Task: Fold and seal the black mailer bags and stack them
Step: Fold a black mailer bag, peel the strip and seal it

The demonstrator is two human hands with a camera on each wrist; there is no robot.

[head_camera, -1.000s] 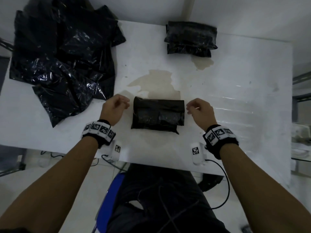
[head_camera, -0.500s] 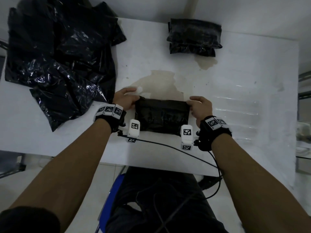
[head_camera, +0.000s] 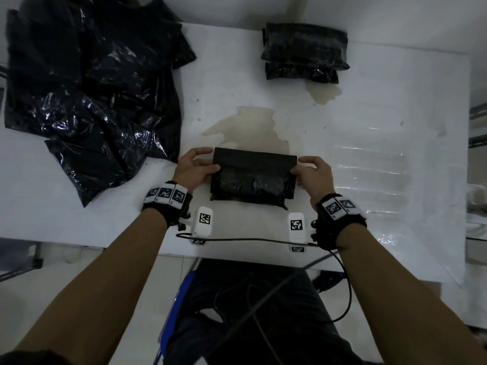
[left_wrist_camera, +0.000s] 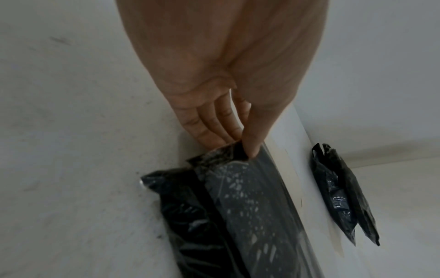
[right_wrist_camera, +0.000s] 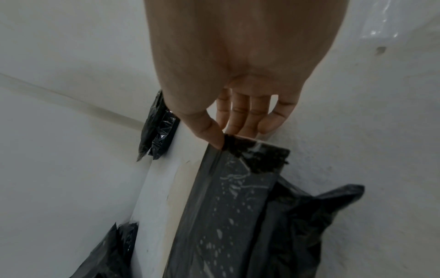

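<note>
Near the bench's [head_camera: 369,159] front edge, the left hand [head_camera: 193,168] and right hand [head_camera: 313,172] each pinch the bag's [head_camera: 251,180] flap [head_camera: 254,159], thumb against fingers.

The right hand [right_wrist_camera: 238,79] reaches down to the bag [right_wrist_camera: 228,216] on the white tabletop [right_wrist_camera: 59,188]. Its thumb and fingers [right_wrist_camera: 240,116] pinch the corner of the bag's flap [right_wrist_camera: 259,158], thumb on the upper face, fingers behind it. The flap stands raised off the bag's crinkled body. Beyond the hand, a stack [right_wrist_camera: 157,129] of folded bags lies on the tabletop, well apart. Loose black plastic [right_wrist_camera: 112,250] shows at the lower left.
</note>
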